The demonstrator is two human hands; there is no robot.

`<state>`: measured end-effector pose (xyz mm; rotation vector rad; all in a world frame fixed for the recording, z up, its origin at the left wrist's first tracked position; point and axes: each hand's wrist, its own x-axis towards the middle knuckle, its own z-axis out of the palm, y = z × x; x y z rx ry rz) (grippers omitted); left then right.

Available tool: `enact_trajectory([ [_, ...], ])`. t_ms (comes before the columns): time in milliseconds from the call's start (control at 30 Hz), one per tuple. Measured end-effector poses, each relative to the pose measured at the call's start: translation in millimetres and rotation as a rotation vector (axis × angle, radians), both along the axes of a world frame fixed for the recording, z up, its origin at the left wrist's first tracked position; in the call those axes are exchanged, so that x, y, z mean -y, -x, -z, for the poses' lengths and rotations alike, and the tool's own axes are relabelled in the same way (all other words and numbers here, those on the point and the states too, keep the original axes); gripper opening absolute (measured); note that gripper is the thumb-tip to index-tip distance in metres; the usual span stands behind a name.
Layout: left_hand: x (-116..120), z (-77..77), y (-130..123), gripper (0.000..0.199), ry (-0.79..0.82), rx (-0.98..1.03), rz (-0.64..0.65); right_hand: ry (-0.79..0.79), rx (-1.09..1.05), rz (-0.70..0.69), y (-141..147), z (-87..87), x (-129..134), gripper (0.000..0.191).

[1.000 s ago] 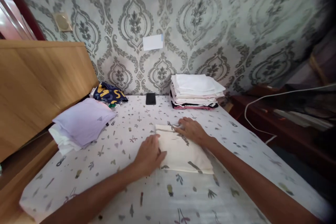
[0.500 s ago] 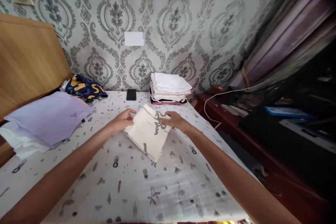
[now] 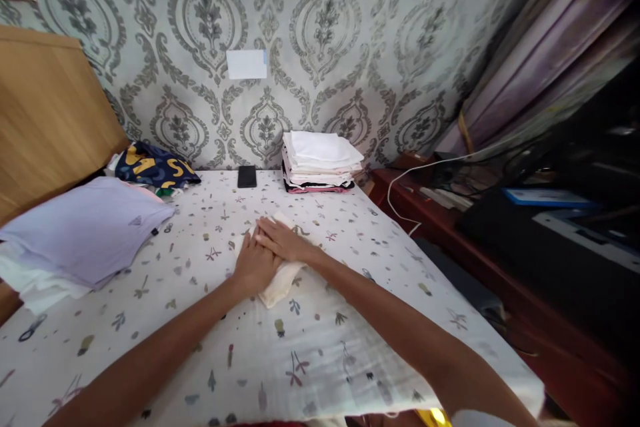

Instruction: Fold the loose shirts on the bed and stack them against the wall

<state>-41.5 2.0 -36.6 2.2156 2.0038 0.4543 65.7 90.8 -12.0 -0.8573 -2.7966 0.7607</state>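
Note:
A folded cream garment (image 3: 277, 289) lies on the bed with its near corner showing and most of its top covered. My left hand (image 3: 256, 265) rests flat on it, fingers stretched out. Pressed down beside it, my right hand (image 3: 286, 242) also lies flat, its fingertips overlapping the left fingers. Neither hand grips anything. Beyond them stands a neat stack of folded clothes (image 3: 320, 153), white on top.
On the left lie a lilac garment (image 3: 95, 223) over white cloth and a navy patterned garment (image 3: 155, 165). A black phone (image 3: 247, 177) sits near the wall. The patterned bed sheet (image 3: 210, 347) ends beside a dark red desk (image 3: 395, 190) with a white cable (image 3: 393, 203).
Both hands held the cream garment by its sides before. It now lies down on the sheet, and the hands have come together flat on top. The view has shifted slightly.

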Motion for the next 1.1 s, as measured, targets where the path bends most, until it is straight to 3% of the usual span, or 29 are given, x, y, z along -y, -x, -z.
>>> enact_trajectory([
  [133, 0.3, 14.0, 1.2, 0.073, -0.019, -0.089, -0.061, -0.096, 0.071, -0.01, -0.8, 15.7, -28.1, 0.062],
  [333, 8.7, 11.5, 3.0, 0.082, 0.016, -0.126, -0.066, -0.25, 0.125, 0.061, -5.5, 21.0, -57.6, 0.057],
  [567, 40.6, 22.9, 23.6, 0.081, -0.038, -0.127, 0.011, -0.314, 0.108, 0.337, -17.8, 9.3, -61.2, 0.047],
  [733, 30.8, 0.9, 60.3, 0.067, 0.009, -0.015, -0.279, -0.256, 0.139, 0.528, -42.9, -0.8, -44.6, 0.044],
  [867, 13.0, -25.0, 72.5, 0.03, 0.097, -0.01, -0.281, -0.117, 0.161, 0.527, -59.4, -7.3, -30.9, 0.03],
  [967, 6.2, -35.8, 67.8, 0.006, 0.102, 0.206, -0.247, -0.022, 0.137, 0.514, -62.5, -11.0, -26.3, 0.021],
  [1100, 13.4, -42.2, 54.2, 0.007, 0.078, 0.966, -0.343, 0.044, 0.033, 0.546, -66.4, -14.9, -21.8, 0.014],
])
